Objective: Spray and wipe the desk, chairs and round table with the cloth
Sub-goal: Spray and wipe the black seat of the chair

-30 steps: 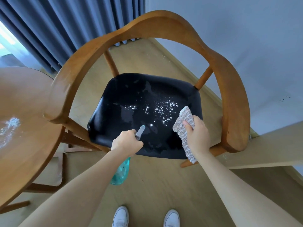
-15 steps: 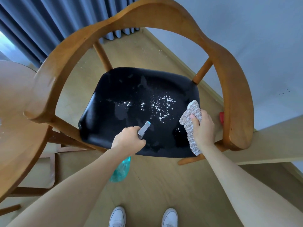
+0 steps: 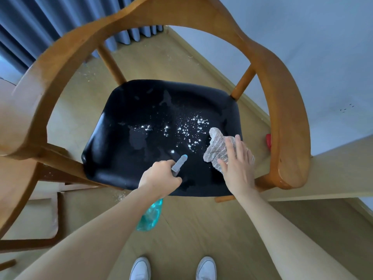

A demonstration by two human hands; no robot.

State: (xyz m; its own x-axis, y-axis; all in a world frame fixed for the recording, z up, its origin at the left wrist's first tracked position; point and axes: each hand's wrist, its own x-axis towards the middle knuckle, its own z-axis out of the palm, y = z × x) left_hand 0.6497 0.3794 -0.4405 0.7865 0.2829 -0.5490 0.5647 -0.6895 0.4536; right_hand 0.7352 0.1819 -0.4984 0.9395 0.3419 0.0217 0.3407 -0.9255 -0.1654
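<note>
A wooden armchair (image 3: 286,93) with a curved back rail stands in front of me; its black seat (image 3: 145,110) carries white spray droplets (image 3: 189,128) right of centre. My left hand (image 3: 161,176) grips a spray bottle, its grey nozzle (image 3: 179,162) pointing over the seat's front and its teal body (image 3: 150,215) hanging below my wrist. My right hand (image 3: 236,160) lies flat with straight fingers on a speckled beige cloth (image 3: 216,146), pressing it onto the seat's right front part.
The round wooden table (image 3: 14,178) edges in at the left. A pale desk edge (image 3: 333,164) runs at the right, with a small red object (image 3: 268,140) behind the chair's arm. Blue curtains (image 3: 40,27) hang at the back left, and my white shoes (image 3: 140,267) stand on the wooden floor.
My right hand has lowered the cloth onto the seat and flattened over it, where before it held the cloth bunched upright. The view has moved closer to the chair.
</note>
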